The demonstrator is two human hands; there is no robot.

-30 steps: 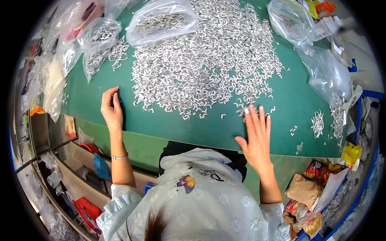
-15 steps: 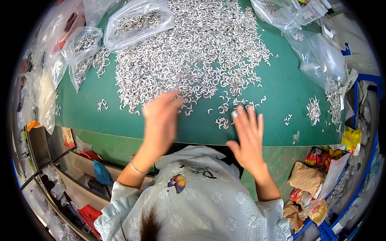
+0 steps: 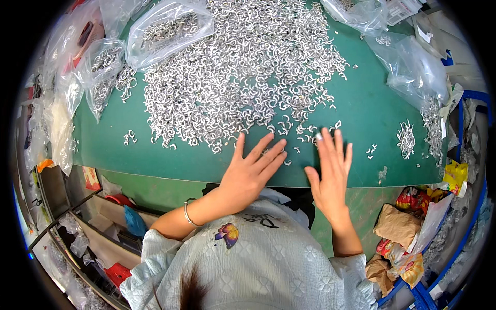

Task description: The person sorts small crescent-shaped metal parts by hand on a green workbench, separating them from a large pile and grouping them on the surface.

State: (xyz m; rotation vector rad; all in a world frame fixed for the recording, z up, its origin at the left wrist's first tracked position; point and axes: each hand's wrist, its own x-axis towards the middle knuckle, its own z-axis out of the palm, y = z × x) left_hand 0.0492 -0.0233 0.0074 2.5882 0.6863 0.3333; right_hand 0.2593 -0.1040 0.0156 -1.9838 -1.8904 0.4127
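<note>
A broad heap of small, silvery, crescent-shaped metal pieces covers much of the green tabletop. At its near edge my left hand lies palm down with fingers spread, and a few loose pieces show under and between the fingertips. To its right, my right hand is stretched out flat, thumb apart, its fingertips beside a few stray pieces. Something whitish covers the tip of its index finger. Neither hand visibly grips anything; what lies beneath the fingers is partly hidden.
Clear plastic bags of metal pieces lie at the far left, with another clear bag at the right. A small separate pile sits near the right edge. Below the table are a drawer unit and brown paper bags.
My left hand, blurred before at the heap's edge, has moved right and toward me and spread its fingers. My right hand has shifted slightly right. The small cluster between them is now mostly covered.
</note>
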